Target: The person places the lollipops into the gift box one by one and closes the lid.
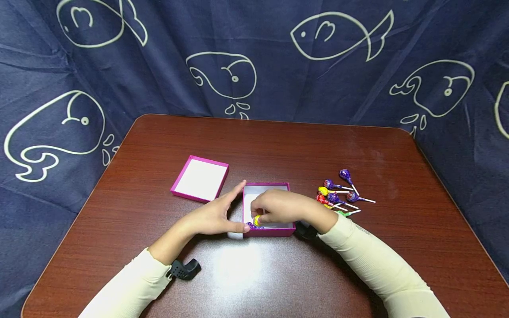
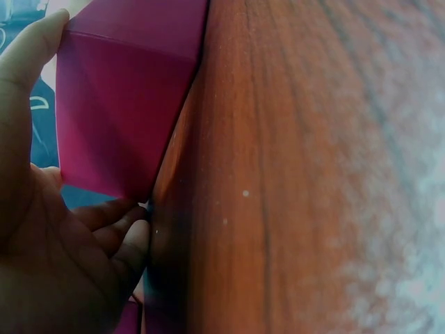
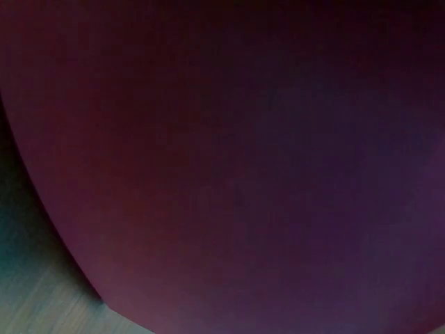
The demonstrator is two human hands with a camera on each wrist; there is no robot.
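A pink box (image 1: 267, 232) with a white inside stands on the table, its top uncovered. My left hand (image 1: 210, 217) holds its left side, the thumb at the near corner and the forefinger at the far one. The left wrist view has the thumb and fingers against the box wall (image 2: 125, 111). Inside the box, my right hand (image 1: 278, 206) pinches a yellow-wrapped lollipop (image 1: 256, 220) near the left wall. Purple-wrapped lollipops (image 1: 251, 225) lie below it, partly hidden by the near wall. A dark pink box wall (image 3: 229, 195) fills most of the right wrist view.
The box's lid (image 1: 202, 179) lies white inside up, left of the box. To the right is a loose group of several lollipops (image 1: 336, 198) in purple, yellow, red and green wrappers. A fish-patterned blue cloth (image 1: 274, 88) hangs behind the table (image 1: 278, 141).
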